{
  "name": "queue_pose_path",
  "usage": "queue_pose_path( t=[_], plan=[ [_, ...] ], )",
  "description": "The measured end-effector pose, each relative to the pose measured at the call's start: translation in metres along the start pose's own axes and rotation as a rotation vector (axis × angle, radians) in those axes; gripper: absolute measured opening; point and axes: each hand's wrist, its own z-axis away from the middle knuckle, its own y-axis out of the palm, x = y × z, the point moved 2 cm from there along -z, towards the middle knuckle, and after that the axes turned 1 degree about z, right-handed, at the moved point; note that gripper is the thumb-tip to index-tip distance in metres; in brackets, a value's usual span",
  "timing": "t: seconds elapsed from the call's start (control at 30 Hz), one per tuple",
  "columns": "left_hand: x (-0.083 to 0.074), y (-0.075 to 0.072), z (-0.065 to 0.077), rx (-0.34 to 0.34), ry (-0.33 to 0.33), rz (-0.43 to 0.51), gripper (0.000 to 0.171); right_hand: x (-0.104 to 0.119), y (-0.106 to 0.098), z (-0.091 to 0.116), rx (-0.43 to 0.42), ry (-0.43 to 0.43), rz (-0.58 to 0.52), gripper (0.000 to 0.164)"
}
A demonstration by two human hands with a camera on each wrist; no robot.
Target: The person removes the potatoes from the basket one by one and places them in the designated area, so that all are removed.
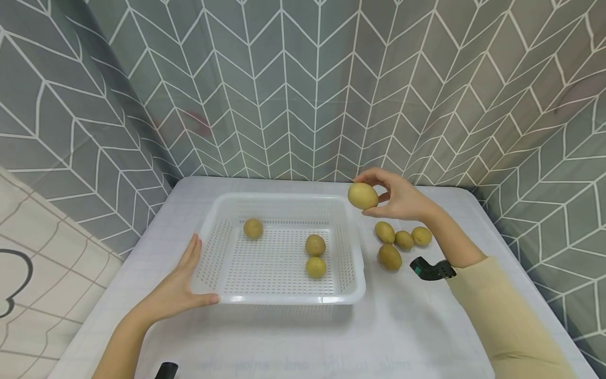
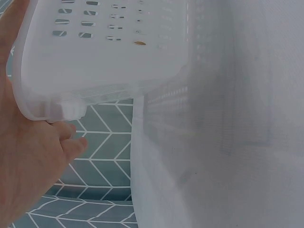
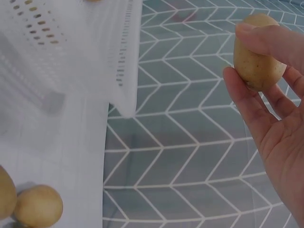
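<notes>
counter (image 1: 265,342) carries a white basket (image 1: 289,300); the left hand (image 1: 177,287), thumb and fingers spread, touches its left side; the right hand's grip (image 1: 400,199) pinches a potato (image 1: 362,196) near the basket's far right corner; three potatoes (image 1: 315,245) lie inside, four others (image 1: 390,257) beside it.

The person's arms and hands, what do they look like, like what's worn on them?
Both the left hand and the right hand are ungloved. On the right, a plain pale yellow sleeve ends short of the wrist, where a black device with a small green patch sits. Beside the left forearm, a black piece shows at the bottom edge.
</notes>
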Motion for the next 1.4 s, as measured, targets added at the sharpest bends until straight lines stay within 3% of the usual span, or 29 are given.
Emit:
queue_pose_path(
  t=[0.77,1.1,1.4],
  plan=[
    [-0.004,-0.002,-0.004,0.017,-0.026,-0.027,0.13,-0.026,-0.034,0.046,-0.06,0.068,0.053,0.065],
    [-0.003,-0.003,-0.003,0.011,-0.007,-0.039,0.13,-0.045,-0.045,0.064,-0.075,0.147,0.036,0.061],
    [-0.003,-0.002,-0.003,0.02,-0.01,-0.022,0.13,-0.066,-0.052,0.082,-0.094,0.166,0.03,0.057]
  ],
)
